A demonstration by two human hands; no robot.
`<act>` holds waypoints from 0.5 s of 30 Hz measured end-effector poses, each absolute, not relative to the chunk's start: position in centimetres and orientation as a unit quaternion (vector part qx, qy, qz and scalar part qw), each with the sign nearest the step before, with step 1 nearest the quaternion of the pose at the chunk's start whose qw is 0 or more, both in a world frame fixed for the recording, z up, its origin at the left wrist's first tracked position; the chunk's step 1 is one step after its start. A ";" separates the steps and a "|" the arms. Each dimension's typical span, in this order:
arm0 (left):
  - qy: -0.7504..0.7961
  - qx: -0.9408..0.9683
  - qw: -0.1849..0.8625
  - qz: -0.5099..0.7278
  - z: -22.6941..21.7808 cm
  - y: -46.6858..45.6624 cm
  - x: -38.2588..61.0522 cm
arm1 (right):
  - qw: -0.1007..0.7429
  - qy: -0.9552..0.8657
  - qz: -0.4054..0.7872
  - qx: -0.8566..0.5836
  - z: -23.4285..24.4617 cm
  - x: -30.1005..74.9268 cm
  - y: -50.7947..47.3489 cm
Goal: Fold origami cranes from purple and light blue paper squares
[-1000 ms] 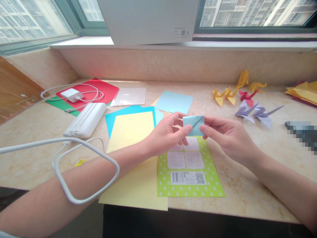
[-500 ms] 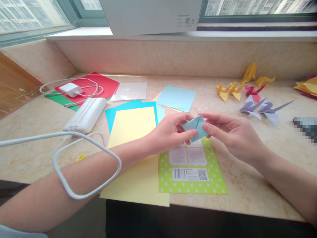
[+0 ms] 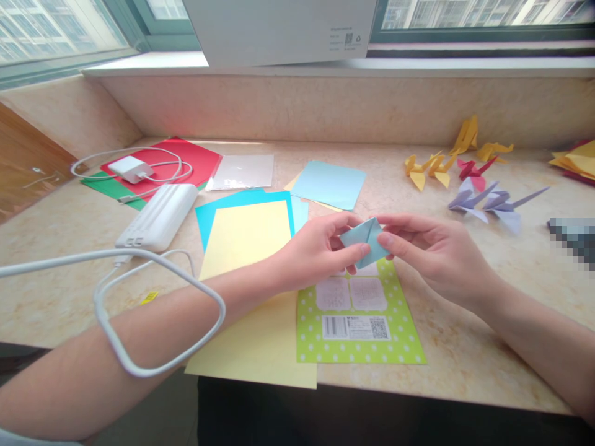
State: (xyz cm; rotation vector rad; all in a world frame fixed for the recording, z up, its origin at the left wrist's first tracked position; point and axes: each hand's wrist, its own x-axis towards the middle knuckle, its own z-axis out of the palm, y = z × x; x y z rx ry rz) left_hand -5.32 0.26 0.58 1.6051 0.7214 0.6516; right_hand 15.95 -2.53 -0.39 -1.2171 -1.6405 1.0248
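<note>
A small piece of folded light blue paper (image 3: pixel 364 240) is held up between both hands, a diagonal crease showing on its face. My left hand (image 3: pixel 323 248) pinches its left side, thumb in front and fingers behind. At the right corner my right hand (image 3: pixel 427 254) grips it between thumb and fingers. Under the hands lies a green polka-dot sheet (image 3: pixel 362 350) with a barcode label. Yellow paper (image 3: pixel 260 347) and blue paper (image 3: pixel 207 223) are spread beneath and beside my left forearm.
Several folded paper cranes (image 3: pixel 474 167) in yellow, red and purple stand at the right. A white power bank (image 3: pixel 160 217) and its cable (image 3: pixel 158 371) lie at the left, the cable looping over my left forearm. Light blue sheets (image 3: pixel 330 184) and red paper (image 3: pixel 195 155) rest farther back.
The whole view has shifted very slightly. Both hands keep the same hold on the folded paper, with no clear change in its shape.
</note>
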 end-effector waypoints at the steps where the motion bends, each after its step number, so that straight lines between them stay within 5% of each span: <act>1: 0.309 0.690 0.592 0.281 0.6 0.3 -5.3 | 0.416 -0.654 0.407 -0.484 -0.4 15.9 -2.5; 15: 0.301 0.710 0.575 0.273 0.5 0.3 -5.4 | 0.400 -0.664 0.403 -0.487 -0.2 15.8 -2.6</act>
